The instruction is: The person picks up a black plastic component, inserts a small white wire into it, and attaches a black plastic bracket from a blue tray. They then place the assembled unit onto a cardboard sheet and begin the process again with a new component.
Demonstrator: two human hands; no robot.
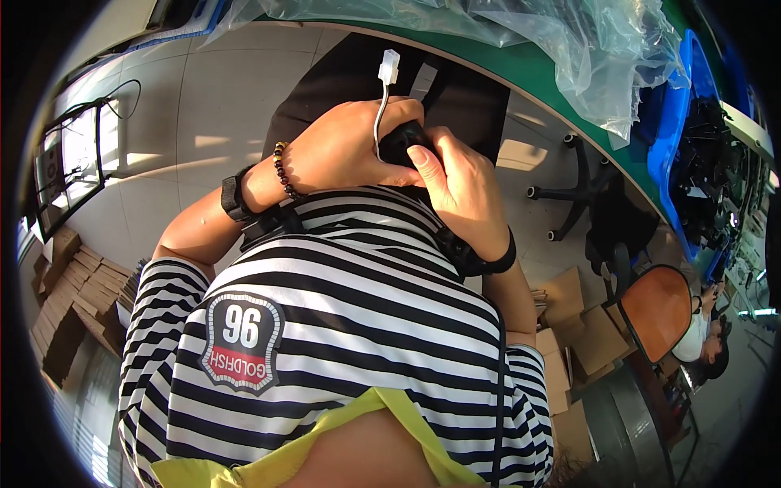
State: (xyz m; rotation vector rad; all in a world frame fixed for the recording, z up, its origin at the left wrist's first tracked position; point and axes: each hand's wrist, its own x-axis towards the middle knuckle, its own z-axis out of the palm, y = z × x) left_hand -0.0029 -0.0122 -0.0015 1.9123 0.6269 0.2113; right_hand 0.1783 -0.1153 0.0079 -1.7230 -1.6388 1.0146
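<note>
Both hands are together in front of my striped shirt, closed around a small black device [399,143] whose exact kind I cannot make out. My left hand [346,146] wraps its left side, thumb below it. From the right, my right hand [465,185] grips it, with the thumb lying across the top. A thin white cable [377,122] comes out by the left hand and curves upward. Its end carries a translucent white plug [389,68], which sticks up free above the fingers. Where the cable meets the device is hidden. Dark straps circle both wrists.
A green table [521,69] curves along the far side, with clear plastic sheeting [569,41] on it. At right stands a blue bin [669,163] of black parts. A wheeled chair base [569,189], an orange chair [656,313], cardboard boxes [598,346] and another person [706,346] are there too.
</note>
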